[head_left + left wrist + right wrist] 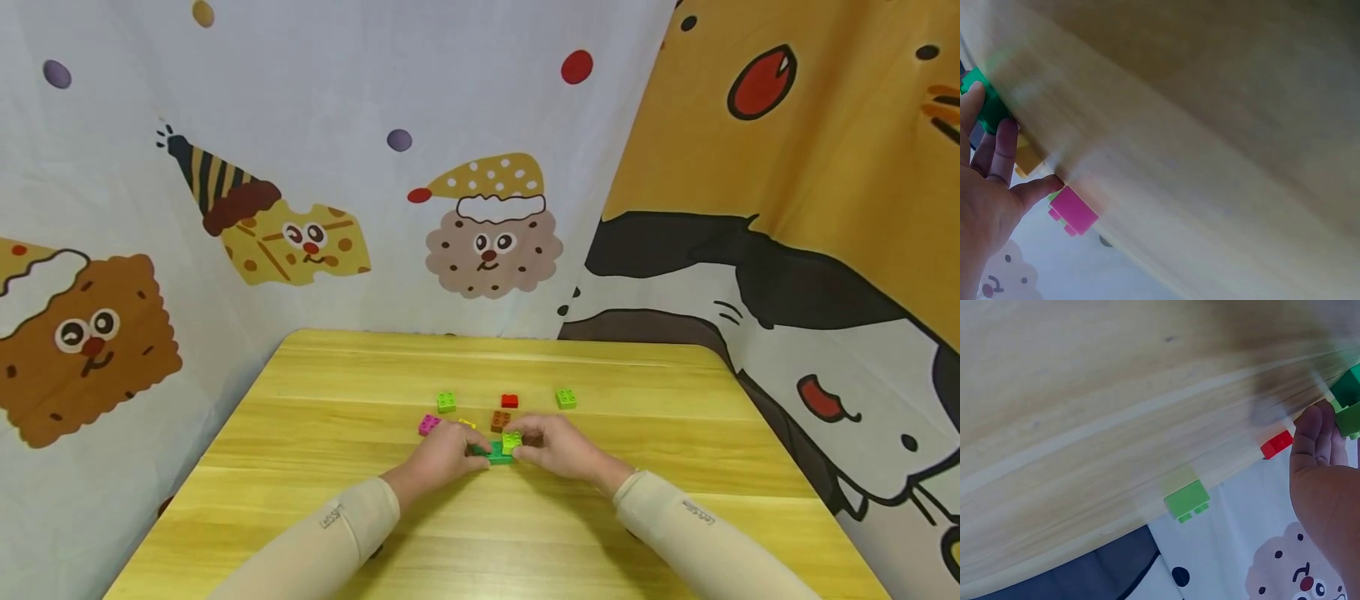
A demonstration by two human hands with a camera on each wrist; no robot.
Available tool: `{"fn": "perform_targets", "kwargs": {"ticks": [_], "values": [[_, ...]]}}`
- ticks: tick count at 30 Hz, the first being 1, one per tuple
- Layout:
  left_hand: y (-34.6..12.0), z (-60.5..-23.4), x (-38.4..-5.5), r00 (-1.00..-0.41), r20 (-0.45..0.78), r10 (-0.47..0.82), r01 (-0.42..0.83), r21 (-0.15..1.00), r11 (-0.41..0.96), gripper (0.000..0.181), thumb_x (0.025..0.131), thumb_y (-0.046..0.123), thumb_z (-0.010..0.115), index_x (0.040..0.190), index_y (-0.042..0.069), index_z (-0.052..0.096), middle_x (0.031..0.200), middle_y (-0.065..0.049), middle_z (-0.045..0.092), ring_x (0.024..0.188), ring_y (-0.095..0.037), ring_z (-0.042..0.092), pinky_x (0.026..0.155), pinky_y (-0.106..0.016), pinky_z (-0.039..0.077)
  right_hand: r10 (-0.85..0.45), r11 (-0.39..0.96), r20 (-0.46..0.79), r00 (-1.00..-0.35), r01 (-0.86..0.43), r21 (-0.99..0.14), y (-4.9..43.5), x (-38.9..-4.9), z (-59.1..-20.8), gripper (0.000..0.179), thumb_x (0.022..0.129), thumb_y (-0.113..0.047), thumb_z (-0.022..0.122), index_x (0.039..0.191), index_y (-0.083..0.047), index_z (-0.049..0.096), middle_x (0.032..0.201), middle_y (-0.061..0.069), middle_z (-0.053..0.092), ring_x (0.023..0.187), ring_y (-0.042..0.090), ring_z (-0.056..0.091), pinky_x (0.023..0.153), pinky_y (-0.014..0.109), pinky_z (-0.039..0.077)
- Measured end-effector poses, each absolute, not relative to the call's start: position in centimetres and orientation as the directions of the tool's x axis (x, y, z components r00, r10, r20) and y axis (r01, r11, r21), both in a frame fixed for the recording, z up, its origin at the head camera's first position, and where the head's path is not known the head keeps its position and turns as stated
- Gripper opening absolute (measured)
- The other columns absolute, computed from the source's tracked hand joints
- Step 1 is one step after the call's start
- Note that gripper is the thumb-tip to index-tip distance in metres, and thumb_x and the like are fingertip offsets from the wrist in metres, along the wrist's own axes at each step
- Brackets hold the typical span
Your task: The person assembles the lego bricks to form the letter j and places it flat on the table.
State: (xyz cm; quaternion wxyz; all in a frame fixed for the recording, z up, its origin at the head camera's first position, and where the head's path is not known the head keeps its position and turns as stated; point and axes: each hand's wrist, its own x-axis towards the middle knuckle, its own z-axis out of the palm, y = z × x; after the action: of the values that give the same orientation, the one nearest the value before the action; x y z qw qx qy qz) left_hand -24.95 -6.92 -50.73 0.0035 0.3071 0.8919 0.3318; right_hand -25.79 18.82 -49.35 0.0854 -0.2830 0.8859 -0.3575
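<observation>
A dark green toy brick (498, 457) lies near the middle of the table, its left end between the thumb and fingers of my left hand (444, 458). In the left wrist view, the thumb and fingertips grip the same green brick (988, 103). My right hand (564, 448) pinches a lime green brick (512, 442) at the right end of the dark green one, overlapping its top in the head view. The right wrist view shows this lime brick (1349, 420) beside the fingertips, right against the dark green brick (1349, 386).
Beyond my hands lie a pink brick (429, 425), a partly hidden yellow brick (467, 424), a brown brick (501, 421) and a red brick (510, 401). Two more lime bricks stand farther back, one left (447, 402) and one right (566, 399). A printed curtain (315, 92) hangs behind the table (315, 417).
</observation>
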Motion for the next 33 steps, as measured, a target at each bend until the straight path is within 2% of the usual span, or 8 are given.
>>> {"fn": "perform_targets", "kwargs": {"ticks": [6,13,18,22,25,29,33], "values": [[-6.9,-50.6,-24.9,-0.803,0.211,0.557,0.559,0.589,0.583,0.012,0.089,0.011,0.087,0.101,0.010,0.085,0.101,-0.003,0.084,0.080,0.001,0.069,0.070,-0.014,0.055,-0.565,0.565,0.033,-0.824,-0.416,-0.713,18.5,-25.7,-49.3,0.034,0.101,-0.018,0.076,0.134,-0.015,0.071,0.130,0.004,0.075,0.103,0.015,0.073,0.083,0.023,0.060],[-6.9,-50.6,-24.9,-0.800,0.215,0.560,0.566,0.580,0.586,0.012,0.090,0.011,0.087,0.102,0.009,0.085,0.103,-0.003,0.084,0.082,-0.001,0.072,0.071,-0.014,0.055,-0.537,0.557,0.009,-0.844,-0.362,-0.747,18.3,-25.7,-49.4,0.034,0.103,-0.031,0.073,0.133,-0.014,0.072,0.128,0.004,0.075,0.098,0.014,0.072,0.074,0.026,0.060],[-6.9,-50.8,-25.0,-0.797,0.218,0.563,0.571,0.575,0.586,0.013,0.090,0.012,0.087,0.103,0.010,0.085,0.103,-0.004,0.084,0.081,-0.001,0.072,0.071,-0.014,0.055,-0.501,0.572,0.016,-0.865,-0.345,-0.744,17.8,-25.8,-49.5,0.030,0.105,-0.030,0.071,0.129,-0.013,0.074,0.130,0.005,0.075,0.100,0.014,0.070,0.076,0.025,0.059],[-6.9,-51.0,-25.0,-0.799,0.218,0.561,0.570,0.572,0.590,0.013,0.090,0.012,0.087,0.103,0.010,0.085,0.102,-0.003,0.084,0.079,0.001,0.070,0.070,-0.013,0.054,-0.494,0.573,-0.012,-0.869,-0.315,-0.756,17.6,-25.9,-49.4,0.034,0.104,-0.029,0.071,0.134,-0.013,0.072,0.135,0.007,0.073,0.101,0.013,0.070,0.077,0.025,0.059],[-7.0,-51.0,-25.0,-0.800,0.214,0.560,0.567,0.575,0.589,0.013,0.089,0.012,0.087,0.102,0.010,0.085,0.101,-0.003,0.084,0.079,0.001,0.070,0.069,-0.013,0.054,-0.499,0.569,-0.051,-0.865,-0.283,-0.772,17.5,-26.0,-49.4,0.038,0.104,-0.030,0.072,0.138,-0.013,0.071,0.133,0.006,0.074,0.091,0.012,0.066,0.072,0.025,0.057],[-7.0,-51.0,-25.0,-0.802,0.208,0.561,0.563,0.578,0.590,0.013,0.089,0.012,0.087,0.102,0.010,0.085,0.100,-0.002,0.084,0.078,0.002,0.070,0.069,-0.013,0.054,-0.503,0.549,-0.099,-0.859,-0.229,-0.804,17.5,-26.1,-49.4,0.040,0.104,-0.031,0.072,0.138,-0.011,0.071,0.113,0.005,0.077,0.077,0.010,0.059,0.064,0.024,0.052],[-6.9,-51.1,-25.0,-0.801,0.208,0.561,0.564,0.574,0.594,0.013,0.089,0.013,0.087,0.102,0.011,0.085,0.101,-0.001,0.084,0.080,0.001,0.070,0.069,-0.014,0.055,-0.513,0.504,-0.133,-0.848,-0.172,-0.846,17.7,-26.2,-49.3,0.041,0.104,-0.029,0.072,0.140,-0.008,0.069,0.097,0.008,0.075,0.075,0.012,0.060,0.062,0.024,0.050]]}}
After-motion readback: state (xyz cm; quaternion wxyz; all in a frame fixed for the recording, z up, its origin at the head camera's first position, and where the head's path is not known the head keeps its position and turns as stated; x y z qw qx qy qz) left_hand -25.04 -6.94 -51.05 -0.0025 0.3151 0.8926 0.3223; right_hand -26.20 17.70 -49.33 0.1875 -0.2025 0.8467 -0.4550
